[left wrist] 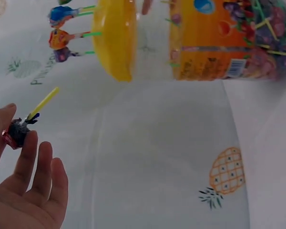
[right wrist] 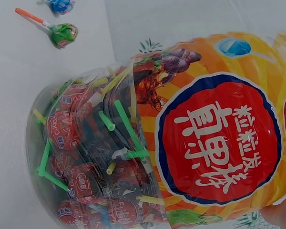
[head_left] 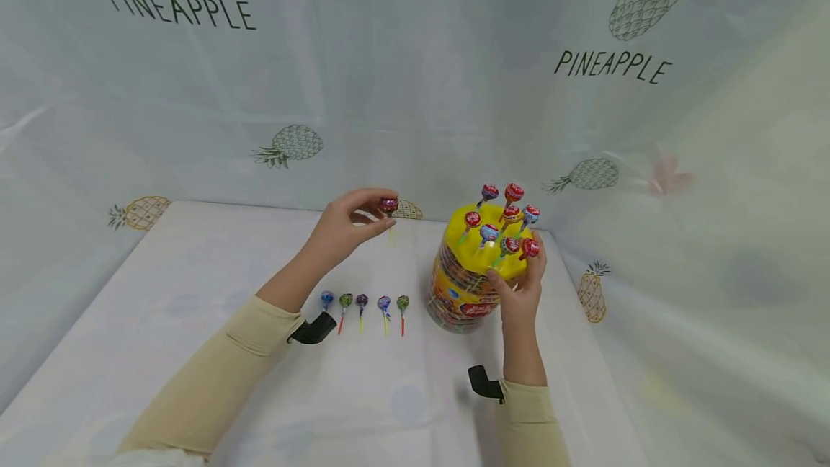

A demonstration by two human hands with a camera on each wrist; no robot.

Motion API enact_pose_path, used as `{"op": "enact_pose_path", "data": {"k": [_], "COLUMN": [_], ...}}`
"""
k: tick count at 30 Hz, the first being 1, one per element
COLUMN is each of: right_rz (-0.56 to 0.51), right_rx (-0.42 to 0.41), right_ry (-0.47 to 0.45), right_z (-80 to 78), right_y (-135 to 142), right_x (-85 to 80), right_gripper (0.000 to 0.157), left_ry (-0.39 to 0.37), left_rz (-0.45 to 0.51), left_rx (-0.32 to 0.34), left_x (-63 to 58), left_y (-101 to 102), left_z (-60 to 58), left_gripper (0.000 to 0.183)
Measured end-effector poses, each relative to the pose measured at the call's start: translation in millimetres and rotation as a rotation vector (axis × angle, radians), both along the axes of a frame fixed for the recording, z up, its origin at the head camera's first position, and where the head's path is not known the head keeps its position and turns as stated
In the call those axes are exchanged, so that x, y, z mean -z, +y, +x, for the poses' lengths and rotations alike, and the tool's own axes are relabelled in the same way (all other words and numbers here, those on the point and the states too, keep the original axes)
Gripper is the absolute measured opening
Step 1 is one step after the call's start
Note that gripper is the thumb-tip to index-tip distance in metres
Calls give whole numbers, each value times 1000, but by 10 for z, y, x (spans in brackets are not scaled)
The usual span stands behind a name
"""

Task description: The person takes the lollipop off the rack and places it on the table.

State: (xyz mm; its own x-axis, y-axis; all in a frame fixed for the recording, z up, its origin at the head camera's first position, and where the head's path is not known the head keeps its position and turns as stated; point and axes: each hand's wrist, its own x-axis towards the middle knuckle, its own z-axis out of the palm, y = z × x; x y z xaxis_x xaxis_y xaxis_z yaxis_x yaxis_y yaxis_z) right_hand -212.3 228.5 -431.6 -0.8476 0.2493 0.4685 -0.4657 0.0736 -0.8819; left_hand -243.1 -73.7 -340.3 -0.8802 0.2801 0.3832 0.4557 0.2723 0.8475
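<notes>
My left hand (head_left: 346,225) pinches a dark red lollipop (head_left: 388,205) by its wrapped head between thumb and forefinger, the other fingers relaxed; I hold it in the air left of the jar (head_left: 463,295), its yellow stick (left wrist: 44,102) free; my right hand (head_left: 521,295) curls round the jar's right side at the yellow lid (head_left: 476,256), thumb on the near edge; eight standing lollipops (head_left: 511,215) rise from that lid; more sweets (right wrist: 86,183) show inside the jar; five loose lollipops (head_left: 361,300) lie in a row on the white table (head_left: 363,395), left of the jar.
</notes>
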Motion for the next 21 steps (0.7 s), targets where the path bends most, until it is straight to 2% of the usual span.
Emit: {"op": "enact_pose_path", "data": {"k": [4, 13, 21], "right_rz": [-8, -6, -17], "right_rx": [8, 20, -4], "right_ry": [-8, -5, 34], "right_z": [-68, -98, -111], "right_y": [52, 73, 67], "right_x": [93, 153, 158], "right_gripper": [78, 78, 76], "left_ry": [-72, -185, -255], "left_rz": [-32, -111, -144], "left_rx": [-32, -131, -193], "left_x": [237, 772, 1113], "left_y": [-133, -417, -661], "left_z": [64, 212, 313], "left_gripper": [44, 48, 46]}}
